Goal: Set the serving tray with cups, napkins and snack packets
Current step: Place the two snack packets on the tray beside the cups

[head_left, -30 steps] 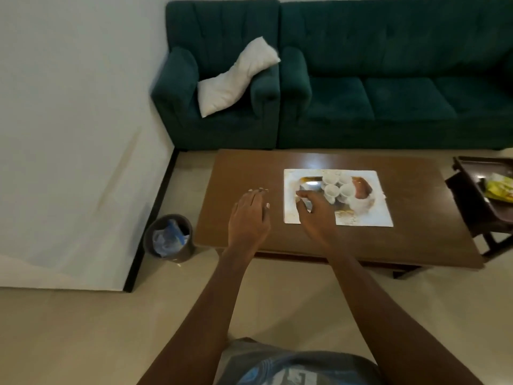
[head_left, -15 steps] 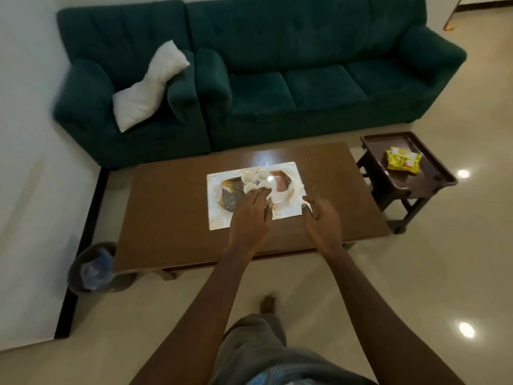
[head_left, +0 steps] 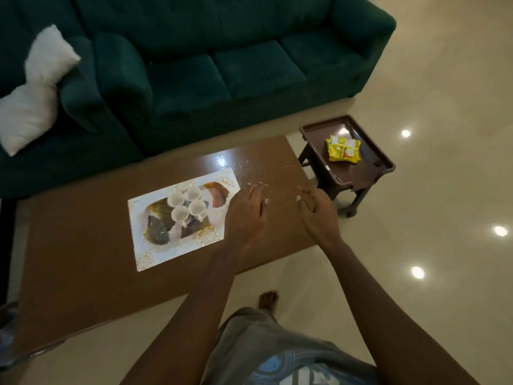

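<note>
A white patterned serving tray (head_left: pixel 155 248) lies flat on the brown coffee table (head_left: pixel 83 245). Several small white cups (head_left: pixel 186 204) stand clustered near the tray's far side. Yellow snack packets (head_left: pixel 343 148) lie on a small dark side table (head_left: pixel 361 173) to the right. My left hand (head_left: pixel 245 215) hovers over the tray's right edge, fingers spread, holding nothing. My right hand (head_left: pixel 319 215) is over the coffee table's right end, fingers loosely extended and empty. No napkins are visible.
A dark green sofa (head_left: pixel 208 65) and armchair with a white pillow (head_left: pixel 33 87) stand behind the coffee table. Glossy beige floor (head_left: pixel 444 245) spreads to the right. My bare foot (head_left: pixel 268 300) is near the table's front edge. A bin's edge (head_left: pixel 7 323) shows at far left.
The view has swung to the right. Both hands have shifted right relative to the tray: the left from over the cups to the tray's right edge, the right toward the table's right end.
</note>
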